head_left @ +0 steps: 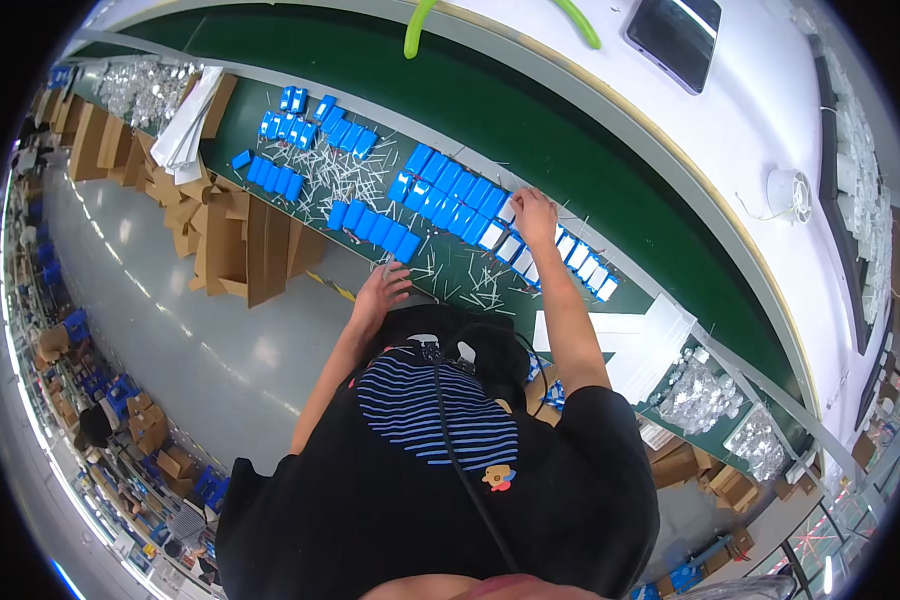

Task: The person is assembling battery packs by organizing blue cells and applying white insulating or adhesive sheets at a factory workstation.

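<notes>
My right hand (535,215) reaches over a double row of blue rectangular packs (457,190), fingertips drawn together on a white piece (507,211) at the top of one pack. Several packs to the right of that spot carry white faces (577,256); those to the left show plain blue. Near the table's front edge, my left hand (381,290) has its fingers spread, close to the end of a shorter row of blue packs (380,230). Whether a small strip touches its fingertips is too small to tell.
Thin white strips (340,170) lie scattered over the green table (650,240). More blue packs (288,128) sit at the far left. White sheets (655,345) and clear plastic bags (700,390) lie to the right. Cardboard boxes (240,245) stand left; a dark tablet (673,40) rests on the white upper shelf.
</notes>
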A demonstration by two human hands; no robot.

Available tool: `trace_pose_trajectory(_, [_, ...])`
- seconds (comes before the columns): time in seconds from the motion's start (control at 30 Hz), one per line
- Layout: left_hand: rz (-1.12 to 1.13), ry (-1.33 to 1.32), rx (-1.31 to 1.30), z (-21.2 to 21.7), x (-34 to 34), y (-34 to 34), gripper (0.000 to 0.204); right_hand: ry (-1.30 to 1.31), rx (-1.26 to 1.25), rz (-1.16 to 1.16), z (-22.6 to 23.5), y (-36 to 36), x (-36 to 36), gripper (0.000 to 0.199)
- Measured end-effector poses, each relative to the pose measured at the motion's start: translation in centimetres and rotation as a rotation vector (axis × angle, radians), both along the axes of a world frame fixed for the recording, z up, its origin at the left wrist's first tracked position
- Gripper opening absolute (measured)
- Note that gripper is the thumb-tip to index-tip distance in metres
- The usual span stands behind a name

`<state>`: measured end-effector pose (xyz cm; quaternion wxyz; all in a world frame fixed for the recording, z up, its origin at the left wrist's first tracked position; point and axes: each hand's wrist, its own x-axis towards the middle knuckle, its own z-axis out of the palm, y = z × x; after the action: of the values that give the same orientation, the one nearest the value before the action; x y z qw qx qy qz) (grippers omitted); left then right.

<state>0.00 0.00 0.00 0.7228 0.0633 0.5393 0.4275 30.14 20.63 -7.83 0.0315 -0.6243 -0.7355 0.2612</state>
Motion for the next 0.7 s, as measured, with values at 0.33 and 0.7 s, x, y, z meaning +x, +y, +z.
trace_pose_trajectory(0.33, [-0.113, 0.062, 0.008, 0.8, 1.4, 1.0, 0.042, 0.140, 0.381, -0.087, 0.1, -1.1, -0.1, 0.025])
trace_pose_trajectory(0.7, [-0.197, 0.081, 0.030, 1.3, 2.1, 1.6, 0.036, 0.126, 0.074, -0.032, 0.2, 0.7, 1.0, 0.039])
